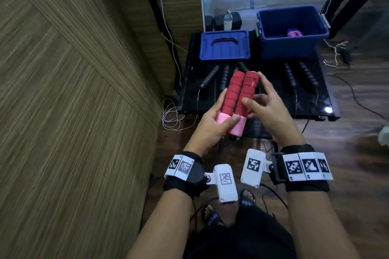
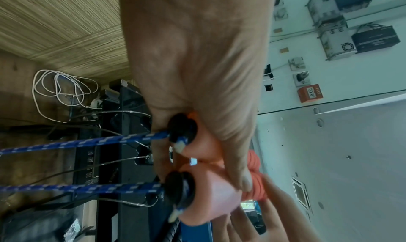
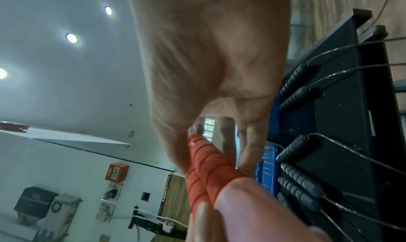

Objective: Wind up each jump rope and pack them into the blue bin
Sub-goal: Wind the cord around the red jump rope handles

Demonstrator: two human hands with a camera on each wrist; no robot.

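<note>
Two red foam jump rope handles (image 1: 239, 90) with pink ends (image 1: 300, 126) are held side by side above the black table (image 1: 265, 82). My left hand (image 1: 212, 122) grips the pink ends. My right hand (image 1: 263, 103) pinches the red foam higher up, thumb in front and fingers behind. In the left wrist view a blue-and-white braided rope (image 2: 87, 141) runs from both black end caps down out of frame. The blue bin (image 1: 273, 46) stands at the table's far right with a pink bundle (image 1: 293, 33) inside. Several black rope handles (image 1: 210, 75) lie on the table.
A blue lid (image 1: 225, 45) lies on the table left of the bin. A small bottle (image 1: 227, 19) stands behind it. A wood-panelled wall (image 1: 73, 90) closes the left side. A white cord (image 1: 171, 113) is looped on the floor by the table's left corner.
</note>
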